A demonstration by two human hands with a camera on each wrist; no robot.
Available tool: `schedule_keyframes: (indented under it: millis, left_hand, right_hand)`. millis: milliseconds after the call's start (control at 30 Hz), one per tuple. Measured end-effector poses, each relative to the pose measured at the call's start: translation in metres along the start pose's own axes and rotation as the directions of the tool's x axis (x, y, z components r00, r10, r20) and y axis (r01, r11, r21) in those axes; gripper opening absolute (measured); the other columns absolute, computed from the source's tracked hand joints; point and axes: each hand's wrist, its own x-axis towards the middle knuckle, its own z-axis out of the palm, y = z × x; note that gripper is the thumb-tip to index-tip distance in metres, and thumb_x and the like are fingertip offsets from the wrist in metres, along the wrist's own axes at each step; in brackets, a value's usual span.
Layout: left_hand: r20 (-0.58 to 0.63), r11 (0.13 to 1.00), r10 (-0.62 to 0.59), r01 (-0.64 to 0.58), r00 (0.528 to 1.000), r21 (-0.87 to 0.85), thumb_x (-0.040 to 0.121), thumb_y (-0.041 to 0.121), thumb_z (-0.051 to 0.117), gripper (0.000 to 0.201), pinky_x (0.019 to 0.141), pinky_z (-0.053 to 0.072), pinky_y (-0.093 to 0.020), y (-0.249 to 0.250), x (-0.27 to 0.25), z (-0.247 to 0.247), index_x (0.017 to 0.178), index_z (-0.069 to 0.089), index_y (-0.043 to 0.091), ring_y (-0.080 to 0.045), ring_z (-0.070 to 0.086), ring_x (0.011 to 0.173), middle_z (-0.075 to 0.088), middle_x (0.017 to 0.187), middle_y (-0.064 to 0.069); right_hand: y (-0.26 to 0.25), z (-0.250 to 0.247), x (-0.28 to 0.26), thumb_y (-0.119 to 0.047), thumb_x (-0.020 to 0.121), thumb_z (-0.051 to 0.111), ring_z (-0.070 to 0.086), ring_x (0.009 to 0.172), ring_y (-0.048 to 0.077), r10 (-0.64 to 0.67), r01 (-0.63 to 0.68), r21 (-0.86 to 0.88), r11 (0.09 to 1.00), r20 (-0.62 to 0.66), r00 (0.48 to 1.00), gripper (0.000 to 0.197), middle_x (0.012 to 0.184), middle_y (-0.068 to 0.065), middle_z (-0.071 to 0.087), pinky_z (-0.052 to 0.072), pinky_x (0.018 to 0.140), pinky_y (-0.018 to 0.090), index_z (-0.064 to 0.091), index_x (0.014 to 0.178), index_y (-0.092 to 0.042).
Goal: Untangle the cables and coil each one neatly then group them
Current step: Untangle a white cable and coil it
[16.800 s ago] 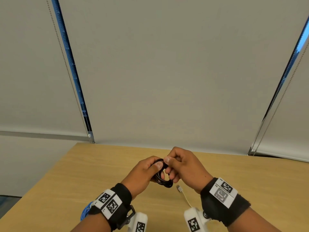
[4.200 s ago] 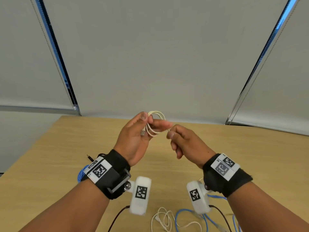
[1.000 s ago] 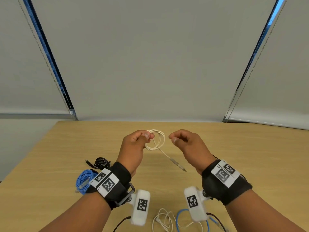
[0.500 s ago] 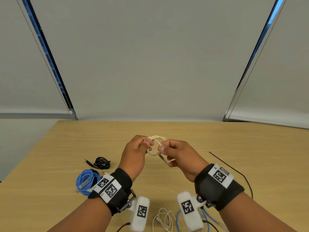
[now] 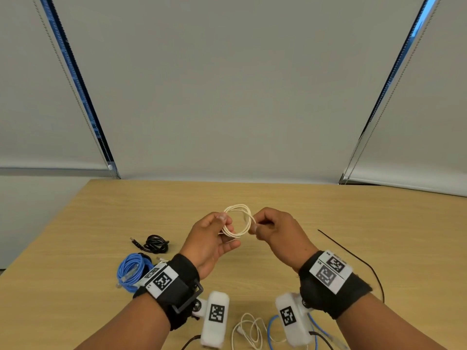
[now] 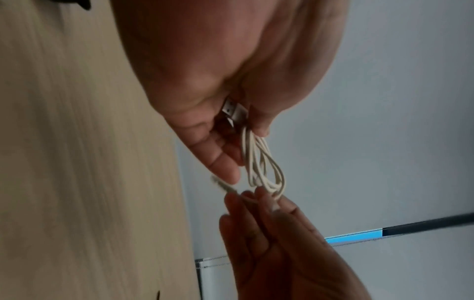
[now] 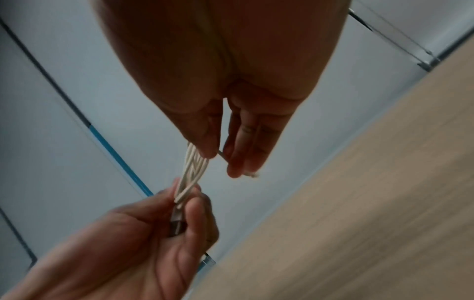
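Note:
A cream-white cable [image 5: 237, 221] wound into a small ring hangs in the air above the wooden table [image 5: 316, 205], between both hands. My left hand [image 5: 222, 224] pinches the ring's left side, with the metal USB plug [image 6: 234, 110] tucked under its thumb. My right hand [image 5: 255, 224] pinches the ring's right side together with the cable's loose end [image 7: 254, 174]. On the table to the left lie a coiled black cable [image 5: 154, 244] and a coiled blue cable [image 5: 130, 270].
Near the table's front edge, under my wrists, lie a loose white cable [image 5: 249, 330] and a loose blue cable [image 5: 271, 329]. A thin black cable [image 5: 358, 261] trails across the table on the right. Window blinds hang behind the table.
A second ago the cable's tail hung free and my right hand was apart from it. The right hand has taken the tail, and the ring now stands open between the hands.

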Motion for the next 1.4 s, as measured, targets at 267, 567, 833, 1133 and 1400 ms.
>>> schedule_keyframes:
  millis: [267,567,833,1133,1400]
  left_hand:
    - [-0.048,0.993,0.105,-0.107,0.993,-0.051,0.106,0.012,0.047,0.024,0.068,0.061,-0.030,0.000,-0.003,0.013,0.092,0.065,0.006,-0.022,0.076,0.084,0.074,0.100,-0.015]
    - [-0.046,0.926,0.296,-0.275,0.954,0.257,0.104,0.024,0.053,0.018,0.071,0.062,-0.032,0.002,-0.005,0.013,0.098,0.071,0.023,-0.018,0.074,0.081,0.077,0.085,-0.004]
    - [0.057,0.853,0.340,-0.333,0.939,0.401,0.105,0.020,0.049,0.023,0.075,0.063,-0.036,0.003,-0.006,0.016,0.096,0.068,0.029,-0.017,0.071,0.078,0.073,0.083,-0.003]
    - [-0.039,0.950,0.200,-0.184,0.979,0.251,0.107,0.022,0.046,0.021,0.073,0.062,-0.039,0.008,-0.003,0.010,0.091,0.058,0.016,-0.020,0.073,0.085,0.078,0.093,-0.003]
    - [-0.138,0.994,0.102,-0.098,0.985,0.039,0.108,0.019,0.044,0.015,0.058,0.058,-0.035,0.017,0.000,0.003,0.100,0.056,0.014,-0.021,0.071,0.081,0.078,0.090,-0.012]
  right_hand:
    - [0.006,0.007,0.000,0.000,0.094,0.063,0.074,0.089,0.024,0.116,-0.130,0.593,0.794,0.063,0.991,0.008,0.089,0.008,0.075,0.060,0.081,0.035,0.065,0.091,-0.008]
    - [0.000,0.006,-0.009,-0.014,0.094,0.063,0.061,0.074,0.011,-0.015,0.050,0.131,0.990,-0.255,0.967,0.014,0.085,-0.003,0.062,0.054,0.067,0.028,0.061,0.095,-0.028]
    - [-0.010,0.017,-0.013,-0.039,0.095,0.063,0.053,0.078,0.004,-0.262,0.221,-0.354,0.909,-0.072,0.962,0.029,0.091,-0.014,0.050,0.047,0.073,0.025,0.065,0.122,-0.029]
    - [-0.004,0.020,-0.018,-0.018,0.090,0.073,0.061,0.090,0.007,-0.342,0.338,-0.057,0.939,-0.079,0.936,0.016,0.095,-0.011,0.059,0.046,0.074,0.015,0.071,0.098,-0.031]
    - [-0.002,0.023,-0.024,-0.017,0.093,0.068,0.061,0.103,0.004,-0.391,0.407,-0.066,0.911,0.177,0.903,0.022,0.111,-0.014,0.066,0.049,0.083,0.020,0.073,0.111,-0.029]
